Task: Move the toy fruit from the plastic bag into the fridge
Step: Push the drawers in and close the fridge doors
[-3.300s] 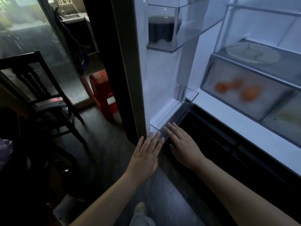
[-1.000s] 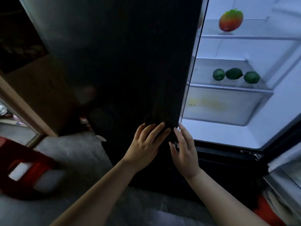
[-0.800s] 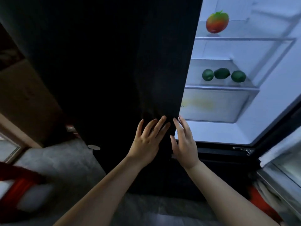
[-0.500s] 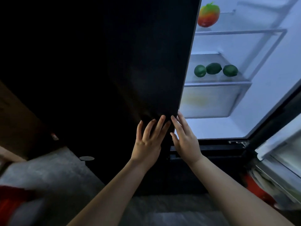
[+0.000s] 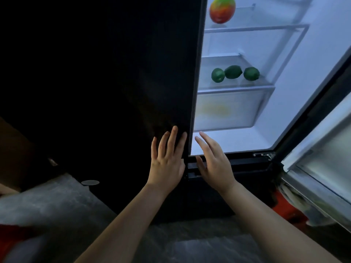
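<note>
Black gloss of the left door [image 5: 133,73] lies under the left hand [image 5: 167,160], which presses flat on its lower right corner at centre frame, fingers straight and spread. Just beside it the right hand [image 5: 214,164] hovers in front of the lit opening, fingers straight too; whether it touches the door edge I cannot tell. Neither hand has a grip on anything.

I judge the step to be swinging this door shut, since the fruit is already inside. Done well, the push comes from the flat left palm near the free edge, steady and not slammed. The right fingers should draw clear of the narrowing gap before the seal meets the frame.

Beyond the hands the fridge [image 5: 313,54] glows white. Three green toy fruit [image 5: 233,72] sit in a row on the middle shelf, right of centre. A red-and-yellow toy mango [image 5: 222,9] sits on the shelf above, at the top edge. A frosted drawer [image 5: 228,111] below shows a yellow blur. The right door [image 5: 326,158] stands open at the right edge and will want closing next.

Grey mottled floor [image 5: 57,202] fills the bottom of the frame, with something red [image 5: 11,236] blurred at lower left. The room at upper left is too dark to read.
</note>
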`<control>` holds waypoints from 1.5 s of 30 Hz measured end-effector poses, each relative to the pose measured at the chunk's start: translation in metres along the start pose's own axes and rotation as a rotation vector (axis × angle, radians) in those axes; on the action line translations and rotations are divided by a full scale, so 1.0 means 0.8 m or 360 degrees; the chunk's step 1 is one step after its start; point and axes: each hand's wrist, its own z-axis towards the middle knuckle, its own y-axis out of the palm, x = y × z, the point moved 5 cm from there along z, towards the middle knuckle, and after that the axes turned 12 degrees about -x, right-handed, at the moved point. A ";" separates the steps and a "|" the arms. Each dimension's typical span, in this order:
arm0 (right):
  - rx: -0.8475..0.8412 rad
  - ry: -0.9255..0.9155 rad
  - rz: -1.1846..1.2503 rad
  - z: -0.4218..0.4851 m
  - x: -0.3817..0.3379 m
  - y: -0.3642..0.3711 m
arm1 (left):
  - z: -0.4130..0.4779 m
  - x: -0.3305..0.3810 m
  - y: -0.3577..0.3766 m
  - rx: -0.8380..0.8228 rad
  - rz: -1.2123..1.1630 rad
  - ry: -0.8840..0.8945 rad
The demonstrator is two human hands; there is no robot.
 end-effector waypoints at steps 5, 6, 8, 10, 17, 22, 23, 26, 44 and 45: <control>0.0053 0.0124 -0.0048 -0.061 0.036 -0.061 | 0.002 0.062 -0.003 -0.0079 -0.0058 0.0129; 0.0048 0.0172 -0.0065 -0.078 0.048 -0.074 | 0.004 0.080 -0.002 -0.0103 -0.0083 0.0158; 0.0040 0.0274 -0.0123 -0.114 0.075 -0.101 | 0.008 0.124 -0.003 -0.0129 -0.0149 0.0229; 0.0035 0.0376 -0.0173 -0.152 0.101 -0.130 | 0.014 0.175 -0.005 -0.0145 -0.0200 0.0330; 0.0098 0.0661 -0.0248 -0.297 0.179 -0.226 | 0.018 0.366 -0.009 -0.0263 -0.0309 0.0704; 0.0098 0.0830 -0.0313 -0.386 0.214 -0.269 | -0.004 0.479 -0.001 -0.0285 -0.0274 0.0963; 0.0092 0.0859 -0.0330 -0.402 0.219 -0.277 | -0.010 0.498 0.002 -0.0307 -0.0260 0.0998; 0.0060 0.0929 -0.0392 -0.444 0.232 -0.293 | -0.029 0.546 0.009 -0.0405 -0.0236 0.1072; -0.0038 0.1078 -0.0301 -0.524 0.237 -0.270 | -0.084 0.595 0.039 -0.0730 -0.0263 0.1089; -0.0042 0.1070 -0.0314 -0.523 0.232 -0.267 | -0.087 0.590 0.040 -0.0731 -0.0274 0.1089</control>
